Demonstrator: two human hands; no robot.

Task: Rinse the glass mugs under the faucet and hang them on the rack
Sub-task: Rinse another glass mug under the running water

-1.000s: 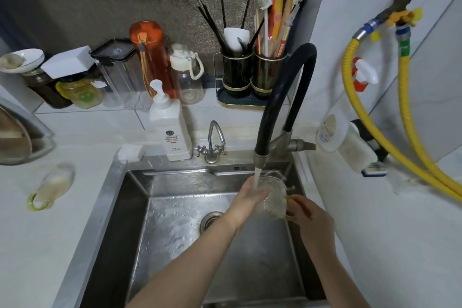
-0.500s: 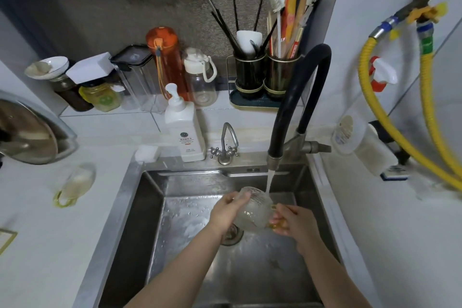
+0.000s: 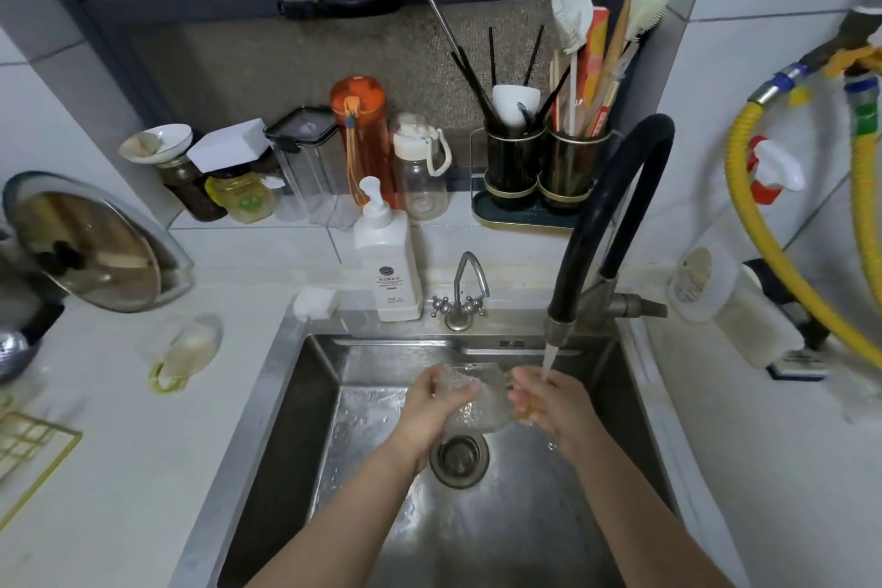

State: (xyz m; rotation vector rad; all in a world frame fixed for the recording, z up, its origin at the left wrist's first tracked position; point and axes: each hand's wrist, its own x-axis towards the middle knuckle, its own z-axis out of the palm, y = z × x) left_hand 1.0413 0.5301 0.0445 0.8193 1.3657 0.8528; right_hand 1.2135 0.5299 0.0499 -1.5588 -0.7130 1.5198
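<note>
A clear textured glass mug (image 3: 479, 399) hangs over the steel sink (image 3: 310, 396), above the drain. My left hand (image 3: 432, 401) grips its body from the left. My right hand (image 3: 549, 401) holds its yellow handle on the right. The black faucet (image 3: 615, 201) runs, and its stream lands on my right hand beside the mug. A second glass mug (image 3: 183, 351) with a yellow handle lies on its side on the white counter at the left. A corner of the gold wire rack (image 3: 33, 444) shows at the far left edge.
A white soap pump bottle (image 3: 386, 267) and a small steel tap (image 3: 460, 296) stand behind the sink. Jars, bottles and two utensil holders (image 3: 544, 172) line the back ledge. A pot lid (image 3: 86, 244) leans at the left. Yellow hoses (image 3: 773, 253) hang on the right wall.
Both hands carried the mug leftward out from under the stream. The water now falls on my right hand instead of into the mug. My view shifted left, bringing the rack corner into sight.
</note>
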